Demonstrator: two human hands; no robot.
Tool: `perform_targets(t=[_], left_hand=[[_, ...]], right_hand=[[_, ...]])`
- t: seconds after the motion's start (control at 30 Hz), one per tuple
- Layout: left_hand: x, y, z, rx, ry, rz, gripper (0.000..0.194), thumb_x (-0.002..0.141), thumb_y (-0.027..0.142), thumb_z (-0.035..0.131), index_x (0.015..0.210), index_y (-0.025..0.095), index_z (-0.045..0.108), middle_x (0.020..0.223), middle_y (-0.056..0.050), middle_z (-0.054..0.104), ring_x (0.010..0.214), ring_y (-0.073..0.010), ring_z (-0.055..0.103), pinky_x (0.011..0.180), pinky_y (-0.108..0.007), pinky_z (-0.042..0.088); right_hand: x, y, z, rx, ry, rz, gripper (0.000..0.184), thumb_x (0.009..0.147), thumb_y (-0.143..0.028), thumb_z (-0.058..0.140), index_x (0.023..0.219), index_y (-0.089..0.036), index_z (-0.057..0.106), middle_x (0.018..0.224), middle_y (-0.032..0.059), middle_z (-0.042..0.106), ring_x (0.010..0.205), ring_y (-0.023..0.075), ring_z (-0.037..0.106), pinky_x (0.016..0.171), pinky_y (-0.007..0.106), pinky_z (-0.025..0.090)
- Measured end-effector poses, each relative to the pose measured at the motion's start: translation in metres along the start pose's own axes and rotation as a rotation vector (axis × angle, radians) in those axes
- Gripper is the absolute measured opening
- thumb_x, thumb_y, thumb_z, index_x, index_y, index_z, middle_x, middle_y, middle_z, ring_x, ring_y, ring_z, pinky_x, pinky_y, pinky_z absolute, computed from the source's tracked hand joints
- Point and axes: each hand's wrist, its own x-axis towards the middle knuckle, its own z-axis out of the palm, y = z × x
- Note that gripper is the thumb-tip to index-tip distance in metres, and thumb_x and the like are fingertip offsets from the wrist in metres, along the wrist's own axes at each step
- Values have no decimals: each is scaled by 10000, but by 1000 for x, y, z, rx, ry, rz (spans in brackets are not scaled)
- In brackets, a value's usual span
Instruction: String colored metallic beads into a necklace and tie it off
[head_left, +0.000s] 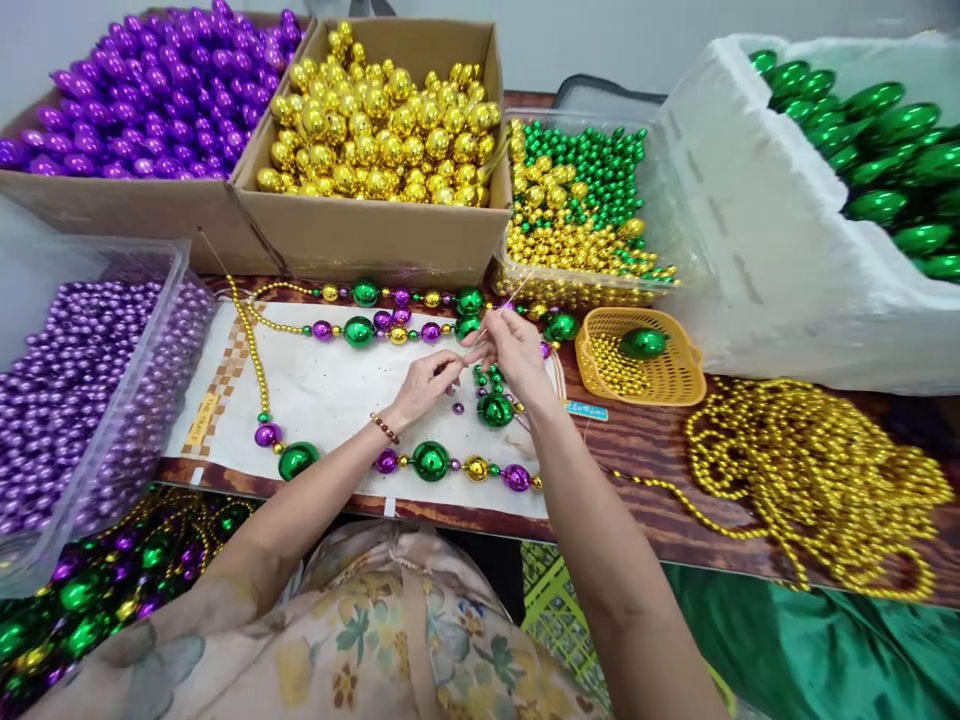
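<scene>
My left hand [427, 383] and my right hand [514, 352] meet over a white cloth [330, 390] on the table. Both hands have their fingers pinched together on a thin thread near small green beads [489, 377]. A necklace of green, purple and gold balls [431, 461] lies in a loop on the cloth around my hands. One loose purple bead [457, 408] sits on the cloth just below my left fingers. My left wrist wears a beaded bracelet [385, 428].
Cardboard boxes of purple balls [150, 90] and gold balls [382, 110] stand at the back. Clear tubs hold small purple beads [67, 400] and green-gold beads [577, 200]. A yellow basket [641, 358], a gold bead pile [810, 480] and a white box of green ovals [877, 150] lie at right.
</scene>
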Motion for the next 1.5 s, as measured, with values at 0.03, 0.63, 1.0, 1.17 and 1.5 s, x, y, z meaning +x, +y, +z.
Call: perform_targets(t=[0.03,0.63,1.0,1.17,1.5], left_hand=[[-1,1,1,6,-14,-7,214,901,333,525,833,165,638,660,9,589,549,-93,548,512,-187,451],[1,8,5,-11,0,18,234,907,368,568,845,153,636,679,11,589,546,-75,559,504,-174,463],[1,5,20,-190,196,-8,264,950,431,546,947,175,613,871,-37,646,858,-152,643,724,-261,555],[-2,-12,6,263,280,18,147,903,282,612,840,175,691,901,-64,655,933,-201,592,899,-344,471],[-4,-29,-21,329,313,-152,189,917,207,493,840,178,664,812,-30,651,779,-176,617,757,-295,492]], right_hand=[[-1,-3,-2,53,15,31,512,817,-718,616,849,-219,510,693,-1,671,500,118,628,400,185,429],[-11,-36,-9,116,-122,-48,466,754,-629,748,883,-205,603,712,-21,624,552,108,631,456,214,542],[-1,-95,-40,-46,236,-458,402,936,-663,544,947,-264,586,670,-30,468,517,95,513,483,233,475],[3,-100,-42,-20,258,-529,403,940,-666,541,963,-268,606,663,-25,453,511,104,490,478,252,459],[-18,-83,-23,13,195,-441,338,907,-591,621,903,-254,602,632,-39,457,499,108,517,475,253,464]])
